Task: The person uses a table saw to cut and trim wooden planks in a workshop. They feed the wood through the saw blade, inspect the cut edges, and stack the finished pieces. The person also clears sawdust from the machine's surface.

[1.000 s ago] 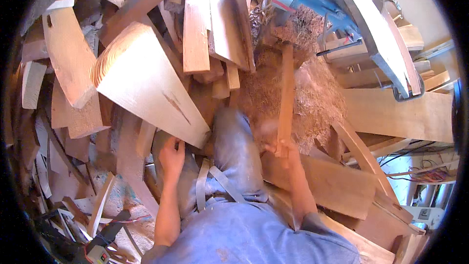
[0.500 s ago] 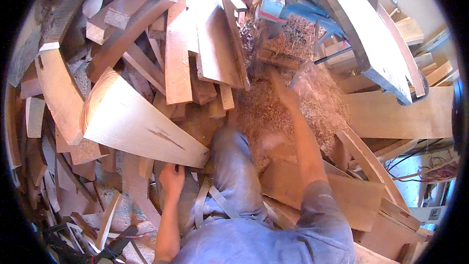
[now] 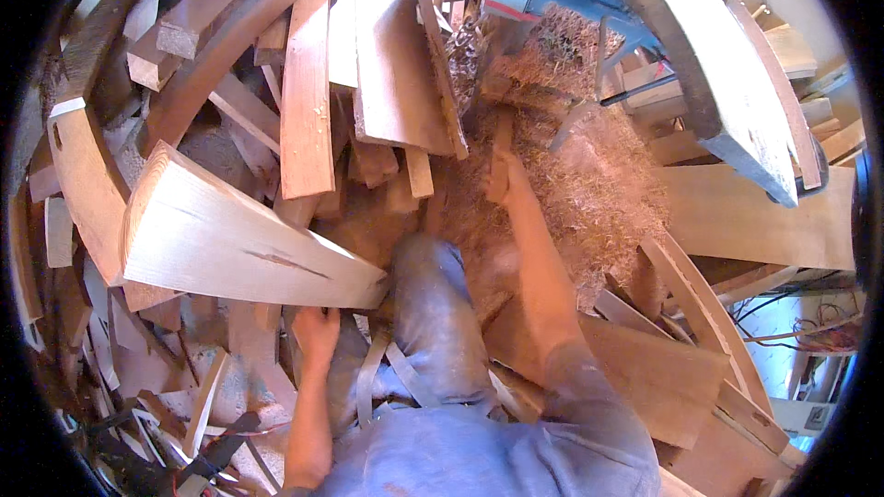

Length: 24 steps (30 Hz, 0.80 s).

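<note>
My left hand (image 3: 316, 335) is closed at the lower edge of a thick pale board (image 3: 253, 244) with a dark split in its face. The board lies across the pile at left, and its narrow end reaches my knee. Its far end shows curved growth rings. Over a heap of sawdust and shavings (image 3: 589, 193), my right hand (image 3: 498, 177) is closed around a narrow wooden stick (image 3: 504, 132). The stick points away from me toward a dusty wooden block (image 3: 529, 97); whether they are joined I cannot tell.
Stacked boards and offcuts (image 3: 308, 120) crowd the left and far side. A blue metal machine frame (image 3: 580, 5) stands beyond the sawdust, below a long pale slab (image 3: 709, 64) at the upper right. More planks (image 3: 645, 368) lie by my right arm. Cables (image 3: 810, 327) hang at far right.
My right hand has moved left and a little nearer to me over the sawdust. The stick in it shows more clearly now. The view has shifted slightly; my left hand stays at the board's edge.
</note>
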Available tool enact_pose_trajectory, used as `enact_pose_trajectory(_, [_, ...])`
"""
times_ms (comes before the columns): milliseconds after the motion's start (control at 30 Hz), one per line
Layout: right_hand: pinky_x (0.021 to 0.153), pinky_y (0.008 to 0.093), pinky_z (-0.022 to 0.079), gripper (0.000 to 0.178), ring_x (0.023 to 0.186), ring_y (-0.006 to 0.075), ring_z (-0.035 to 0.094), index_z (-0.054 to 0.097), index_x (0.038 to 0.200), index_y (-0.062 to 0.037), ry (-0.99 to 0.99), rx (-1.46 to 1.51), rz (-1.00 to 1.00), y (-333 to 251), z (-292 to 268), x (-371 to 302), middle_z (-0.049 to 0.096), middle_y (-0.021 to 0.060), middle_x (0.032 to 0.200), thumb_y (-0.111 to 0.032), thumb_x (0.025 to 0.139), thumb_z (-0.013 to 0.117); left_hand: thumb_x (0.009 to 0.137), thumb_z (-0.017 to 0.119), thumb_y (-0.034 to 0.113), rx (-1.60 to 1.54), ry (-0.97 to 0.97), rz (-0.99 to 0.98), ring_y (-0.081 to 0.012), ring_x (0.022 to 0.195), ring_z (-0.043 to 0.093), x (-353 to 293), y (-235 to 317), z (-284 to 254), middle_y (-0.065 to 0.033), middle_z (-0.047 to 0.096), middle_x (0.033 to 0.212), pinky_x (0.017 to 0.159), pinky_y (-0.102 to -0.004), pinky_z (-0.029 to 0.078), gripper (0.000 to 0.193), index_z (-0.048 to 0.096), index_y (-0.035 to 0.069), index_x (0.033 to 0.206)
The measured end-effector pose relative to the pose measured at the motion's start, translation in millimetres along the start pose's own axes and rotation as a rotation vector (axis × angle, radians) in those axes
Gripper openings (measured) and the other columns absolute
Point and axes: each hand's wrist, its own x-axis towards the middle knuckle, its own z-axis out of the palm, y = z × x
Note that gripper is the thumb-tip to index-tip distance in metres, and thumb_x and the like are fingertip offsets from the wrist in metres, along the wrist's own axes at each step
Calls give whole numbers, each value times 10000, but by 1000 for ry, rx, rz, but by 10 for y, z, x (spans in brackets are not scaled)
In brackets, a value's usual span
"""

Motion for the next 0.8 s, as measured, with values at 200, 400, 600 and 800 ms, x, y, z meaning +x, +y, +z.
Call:
enact_pose_trajectory(200, [457,348,449,296,580,210,587,560,898,-139,-97,102,-30,109,-282,310,577,46,724,-377,860,732,866,723,261,-63,37,-19,-446,849,695,26,5,77,-217,729,902,769,-528,547,265,762,46,1017])
enact_pose_trajectory(400, [436,340,430,243,533,196,558,556,893,-148,226,67,-238,-1,-262,-367,547,31,664,-340,870,703,845,738,261,-40,78,1,-436,811,695,-19,-72,42,-225,727,893,750,-527,548,276,761,37,1005])
enact_pose_trajectory(600, [470,375,472,240,552,216,573,573,925,-151,66,-137,-176,292,-379,-115,556,29,678,-359,879,684,844,746,274,-71,22,-69,-439,841,701,12,-32,36,-230,730,909,761,-522,554,279,766,34,985])
enact_pose_trajectory(800, [462,386,459,296,533,228,550,569,907,-148,35,-58,-69,-13,-376,50,560,34,677,-395,871,727,847,748,274,5,-54,-93,-440,859,704,5,2,-25,-237,732,924,789,-521,554,283,764,41,1007])
